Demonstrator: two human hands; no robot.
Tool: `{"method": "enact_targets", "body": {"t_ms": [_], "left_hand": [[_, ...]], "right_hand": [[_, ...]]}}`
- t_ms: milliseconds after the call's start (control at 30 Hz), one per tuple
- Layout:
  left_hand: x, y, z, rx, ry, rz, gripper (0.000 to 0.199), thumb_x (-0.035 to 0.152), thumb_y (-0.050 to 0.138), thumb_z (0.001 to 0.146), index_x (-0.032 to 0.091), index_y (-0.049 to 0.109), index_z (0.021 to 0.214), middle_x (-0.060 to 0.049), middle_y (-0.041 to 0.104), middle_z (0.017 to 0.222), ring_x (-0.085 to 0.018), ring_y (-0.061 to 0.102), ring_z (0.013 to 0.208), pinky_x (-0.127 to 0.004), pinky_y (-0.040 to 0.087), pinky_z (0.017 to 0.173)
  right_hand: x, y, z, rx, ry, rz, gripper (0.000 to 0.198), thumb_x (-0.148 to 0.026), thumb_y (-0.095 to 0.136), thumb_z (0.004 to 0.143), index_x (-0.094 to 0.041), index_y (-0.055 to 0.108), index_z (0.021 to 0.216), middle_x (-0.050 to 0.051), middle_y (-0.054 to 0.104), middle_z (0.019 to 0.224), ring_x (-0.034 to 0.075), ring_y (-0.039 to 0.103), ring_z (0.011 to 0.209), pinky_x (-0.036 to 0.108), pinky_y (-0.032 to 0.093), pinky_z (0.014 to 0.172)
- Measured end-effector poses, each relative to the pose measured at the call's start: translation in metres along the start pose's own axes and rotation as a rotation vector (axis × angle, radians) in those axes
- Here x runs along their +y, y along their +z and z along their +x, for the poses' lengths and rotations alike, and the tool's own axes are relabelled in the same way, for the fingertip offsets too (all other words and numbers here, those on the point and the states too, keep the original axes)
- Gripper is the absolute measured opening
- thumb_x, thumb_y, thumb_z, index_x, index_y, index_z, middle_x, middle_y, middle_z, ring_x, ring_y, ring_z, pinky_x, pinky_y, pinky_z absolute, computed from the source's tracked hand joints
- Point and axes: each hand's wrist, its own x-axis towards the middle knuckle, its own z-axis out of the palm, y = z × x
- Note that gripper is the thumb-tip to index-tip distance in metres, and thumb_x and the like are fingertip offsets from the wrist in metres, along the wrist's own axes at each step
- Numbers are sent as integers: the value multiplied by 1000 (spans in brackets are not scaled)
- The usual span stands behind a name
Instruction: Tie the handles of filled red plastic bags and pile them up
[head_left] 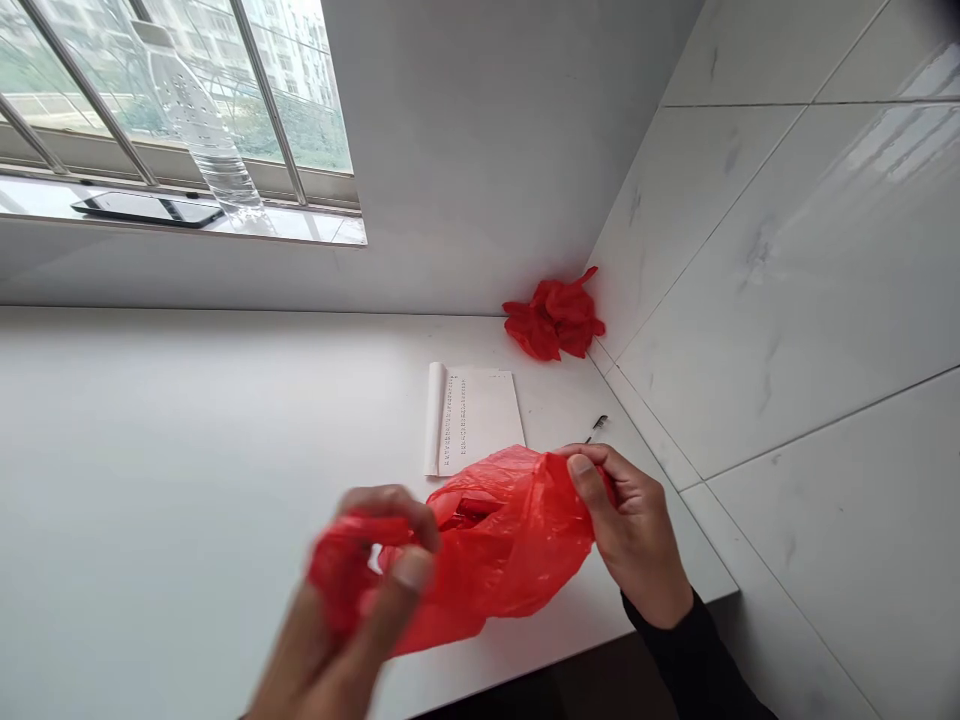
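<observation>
A thin red plastic bag [517, 560] is stretched between my two hands above the front of the white table. My right hand [637, 530] pinches its upper right edge between thumb and fingers. Curled and slightly blurred, my left hand [360, 600] has a strip of the bag, likely a handle, gathered in its palm and around the fingers. The bag's mouth gapes a little in the middle; a darker shape shows inside, but I cannot make out what it is.
On the white table [187, 430] lie an open notepad [484, 415] with handwritten columns and a pen [598, 427]. A crumpled red bag [556, 318] sits in the corner by the tiled wall. The windowsill holds a water bottle [206, 135] and a phone-like dark slab [146, 208].
</observation>
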Motion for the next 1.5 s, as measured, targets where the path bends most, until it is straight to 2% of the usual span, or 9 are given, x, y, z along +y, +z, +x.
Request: {"method": "enact_targets", "body": {"t_ms": [67, 200, 367, 600, 800, 933, 1133, 1333, 1500], "left_hand": [[1, 16, -1, -163, 115, 163, 51, 48, 76, 71, 32, 63, 117, -10, 64, 124, -37, 62, 108, -49, 56, 87], [3, 29, 12, -332, 181, 232, 14, 40, 59, 87, 28, 65, 87, -5, 70, 86, -27, 64, 77, -42, 55, 75], [6, 10, 24, -125, -183, -68, 31, 51, 66, 82, 22, 61, 71, -2, 65, 71, -21, 60, 69, -26, 50, 58], [9, 0, 21, -18, -265, -79, 36, 59, 70, 75, 24, 64, 74, -2, 65, 72, -24, 63, 76, -30, 54, 69], [15, -4, 18, 0, -374, -229, 41, 57, 70, 76, 27, 68, 103, -3, 72, 101, -27, 67, 99, -32, 58, 83], [28, 12, 8, -39, -216, -220, 63, 57, 77, 68, 36, 55, 122, -1, 68, 117, -26, 71, 92, -31, 62, 69], [30, 22, 14, 17, -102, -214, 43, 48, 72, 78, 30, 57, 113, 1, 69, 86, -19, 69, 71, -25, 59, 62], [13, 4, 23, -1, -230, -320, 55, 51, 78, 74, 31, 58, 120, -2, 68, 104, -24, 68, 93, -28, 61, 68], [18, 8, 17, -96, -189, -293, 36, 48, 72, 80, 26, 65, 108, -2, 68, 95, -19, 66, 81, -24, 55, 65]], "right_hand": [[-7, 7, -1, -104, 19, 37, 42, -57, 60, 91, -23, 69, 115, 2, 65, 73, 18, 60, 62, 26, 51, 53], [-16, 8, -4, -265, -23, 71, 45, -55, 61, 92, -28, 62, 128, 4, 67, 97, 22, 64, 95, 35, 55, 87], [-13, -4, -6, -232, -66, 13, 41, -40, 64, 94, -32, 57, 133, 1, 59, 96, 17, 59, 89, 35, 52, 92], [-6, 1, -1, -237, -78, -155, 54, -48, 65, 92, -34, 49, 141, 5, 58, 126, 25, 52, 121, 45, 44, 108], [-10, 6, -2, -243, -107, -50, 29, -42, 61, 95, -27, 64, 121, 4, 64, 107, 20, 60, 92, 38, 54, 89], [-16, 10, -8, -241, -121, -62, 29, -36, 63, 95, -34, 61, 123, 1, 63, 106, 18, 59, 90, 32, 55, 81], [-16, 15, -14, -238, -181, -100, 39, -23, 61, 93, -40, 56, 128, -2, 59, 98, 16, 57, 89, 32, 50, 87], [-13, 10, -13, -258, -54, -104, 32, -35, 63, 93, -36, 57, 125, -3, 55, 88, 16, 53, 80, 32, 47, 81], [-21, 14, -8, -369, -97, -144, 19, -43, 60, 96, -33, 65, 112, -3, 51, 77, 15, 49, 73, 31, 42, 73]]}}
